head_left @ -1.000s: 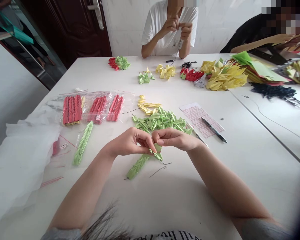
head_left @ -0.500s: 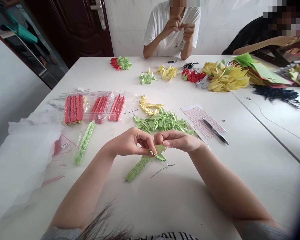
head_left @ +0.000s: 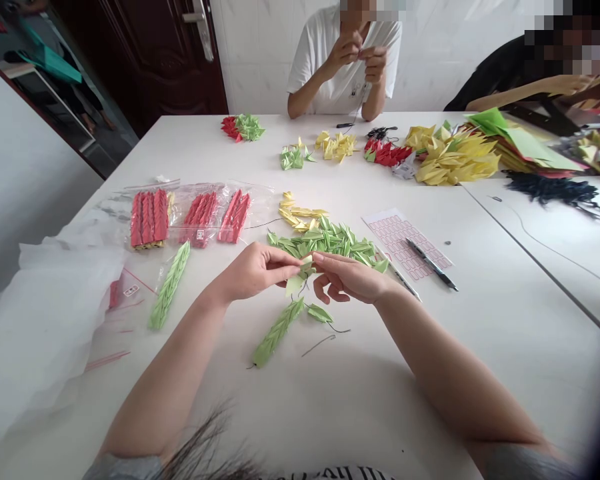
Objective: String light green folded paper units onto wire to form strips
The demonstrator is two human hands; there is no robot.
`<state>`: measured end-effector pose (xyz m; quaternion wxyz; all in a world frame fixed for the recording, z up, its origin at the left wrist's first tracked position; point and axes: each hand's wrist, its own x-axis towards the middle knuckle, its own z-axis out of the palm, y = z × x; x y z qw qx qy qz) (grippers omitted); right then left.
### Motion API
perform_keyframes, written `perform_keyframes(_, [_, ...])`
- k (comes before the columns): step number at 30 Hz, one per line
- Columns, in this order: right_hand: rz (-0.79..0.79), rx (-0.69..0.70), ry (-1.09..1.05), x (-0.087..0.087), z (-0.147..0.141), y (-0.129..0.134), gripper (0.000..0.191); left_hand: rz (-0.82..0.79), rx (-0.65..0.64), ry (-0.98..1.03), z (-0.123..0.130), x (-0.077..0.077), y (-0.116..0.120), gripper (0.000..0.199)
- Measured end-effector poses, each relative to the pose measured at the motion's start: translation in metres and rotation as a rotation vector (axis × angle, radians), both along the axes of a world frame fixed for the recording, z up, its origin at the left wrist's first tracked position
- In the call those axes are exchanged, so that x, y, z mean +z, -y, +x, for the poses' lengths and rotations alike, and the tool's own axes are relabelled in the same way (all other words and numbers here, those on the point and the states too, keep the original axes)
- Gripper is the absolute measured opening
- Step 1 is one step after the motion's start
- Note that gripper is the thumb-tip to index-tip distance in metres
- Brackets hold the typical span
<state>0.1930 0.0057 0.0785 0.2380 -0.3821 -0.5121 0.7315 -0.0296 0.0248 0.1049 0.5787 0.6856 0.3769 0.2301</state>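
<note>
A pale green folded paper piece (head_left: 296, 285) is held up between my two hands above the table. My left hand (head_left: 253, 272) pinches it with thumb and fingertips. From the other side my right hand (head_left: 355, 277) grips its upper edge, with its lower fingers loosely bent. A dark thread (head_left: 304, 288) hangs by the piece. Below lies a green strand of stacked folded paper (head_left: 279, 332), with one loose green folded piece (head_left: 320, 313) to its right on a dark thread. Just beyond my hands is a heap of green folded pieces (head_left: 347, 241).
Clear bags with red strands (head_left: 149, 217) and a green strand (head_left: 170, 285) lie left. A pen (head_left: 431, 263) rests on a label sheet (head_left: 395, 230) at right. Yellow folded pieces (head_left: 447, 157) are piled at the back. Two people sit across the table.
Both hands have lifted away from the green strand and the loose piece, which stay on the table. The held piece is now higher, and my right hand's lower fingers have loosened.
</note>
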Motion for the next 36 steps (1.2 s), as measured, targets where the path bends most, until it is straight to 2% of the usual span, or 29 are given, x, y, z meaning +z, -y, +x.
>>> perform_keyframes(5, [0.135,0.074,0.159,0.007,0.003,-0.001,0.044,-0.067,-0.035,-0.004,-0.005,-0.004,-0.003,0.028])
perform_keyframes(8, [0.251,0.043,0.277,0.014,0.007,-0.001,0.041,-0.082,-0.072,-0.059,-0.007,-0.006,-0.003,0.032])
perform_keyframes(11, [0.319,0.004,0.386,0.020,0.010,0.001,0.037,-0.106,-0.051,-0.144,-0.006,-0.006,-0.004,0.032])
perform_keyframes(18, [0.441,-0.081,0.371,0.024,0.013,0.005,0.038,-0.029,-0.031,-0.252,-0.001,-0.004,-0.002,0.024])
perform_keyframes(22, [0.473,-0.105,0.373,0.022,0.011,0.005,0.037,-0.043,-0.072,-0.206,-0.001,-0.006,-0.002,0.019])
perform_keyframes(25, [0.491,-0.109,0.392,0.020,0.011,0.003,0.036,-0.061,-0.063,-0.157,0.000,-0.008,-0.002,0.028])
perform_keyframes(27, [0.505,-0.123,0.454,0.020,0.012,0.002,0.035,-0.064,-0.040,-0.134,0.000,-0.008,-0.002,0.034])
perform_keyframes(32, [0.525,-0.126,0.666,0.022,0.012,0.003,0.033,-0.040,0.039,-0.134,0.001,-0.008,-0.003,0.027])
perform_keyframes(36, [0.643,-0.102,0.630,0.019,0.003,0.005,0.036,-0.061,0.036,-0.100,0.002,-0.013,-0.003,0.042])
